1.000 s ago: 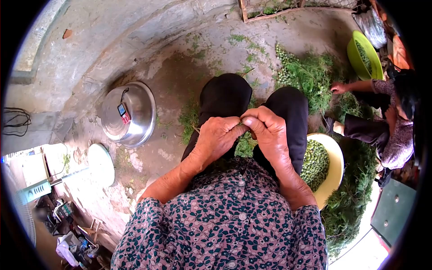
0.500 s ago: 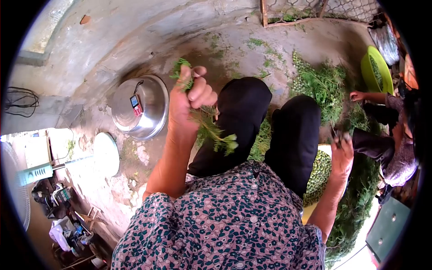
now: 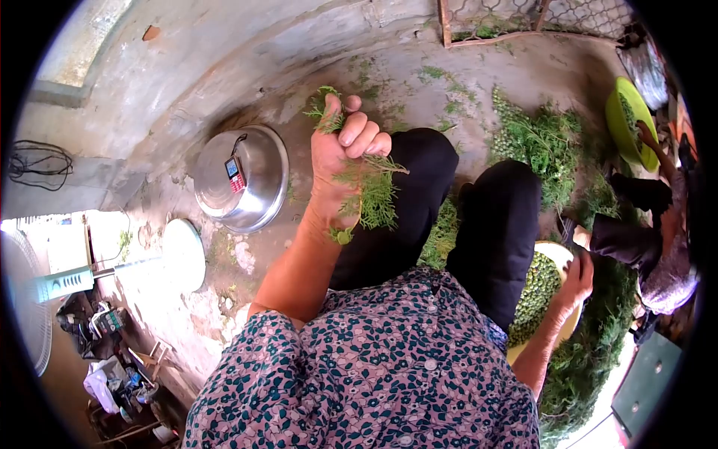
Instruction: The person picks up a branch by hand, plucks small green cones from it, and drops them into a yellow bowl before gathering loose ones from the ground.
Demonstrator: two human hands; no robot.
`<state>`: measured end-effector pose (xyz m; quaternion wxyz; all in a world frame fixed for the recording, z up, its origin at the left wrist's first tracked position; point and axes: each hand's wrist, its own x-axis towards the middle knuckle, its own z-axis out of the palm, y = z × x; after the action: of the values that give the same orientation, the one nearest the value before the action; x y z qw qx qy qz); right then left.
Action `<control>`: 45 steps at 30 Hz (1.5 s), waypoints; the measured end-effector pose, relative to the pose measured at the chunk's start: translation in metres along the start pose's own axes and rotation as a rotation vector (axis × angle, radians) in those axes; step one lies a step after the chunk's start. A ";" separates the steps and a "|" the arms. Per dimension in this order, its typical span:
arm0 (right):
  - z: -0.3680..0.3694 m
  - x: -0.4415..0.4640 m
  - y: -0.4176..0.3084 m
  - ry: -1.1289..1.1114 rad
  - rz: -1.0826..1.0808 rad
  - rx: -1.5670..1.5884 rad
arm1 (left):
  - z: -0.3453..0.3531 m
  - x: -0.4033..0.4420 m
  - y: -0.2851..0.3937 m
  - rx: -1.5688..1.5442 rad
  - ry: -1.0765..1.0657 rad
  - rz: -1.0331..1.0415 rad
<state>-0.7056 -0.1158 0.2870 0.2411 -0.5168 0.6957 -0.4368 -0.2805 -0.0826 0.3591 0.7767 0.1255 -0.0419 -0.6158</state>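
Left hand raised beside the left knee, fingers closed around a green sprig, right hand by the rim of a yellow bowl of green berries, its grip unclear.

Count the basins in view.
3: a metal basin at left, phone on it; a pale yellow basin by the right hand; a lime-green basin at upper right. Others may be hidden.
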 end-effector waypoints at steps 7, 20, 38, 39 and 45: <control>0.088 -0.089 -0.186 -0.652 -0.753 0.163 | 0.024 0.000 -0.045 0.098 0.168 -0.135; 0.124 -0.092 -0.167 -0.677 0.269 0.940 | 0.026 -0.017 -0.078 0.382 0.367 -0.120; 0.115 -0.083 -0.163 -0.672 0.013 0.682 | 0.034 -0.040 -0.081 0.756 0.157 -0.029; 0.112 -0.078 -0.163 -0.644 0.058 0.630 | 0.034 -0.041 -0.079 0.756 0.155 -0.030; 0.111 -0.061 -0.170 -0.698 -0.125 0.749 | 0.033 -0.048 -0.076 0.870 0.015 -0.226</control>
<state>-0.5108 -0.1135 0.3695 0.6010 -0.5505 0.3374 -0.4711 -0.3711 -0.0569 0.3768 0.5800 0.4488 -0.2772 -0.6208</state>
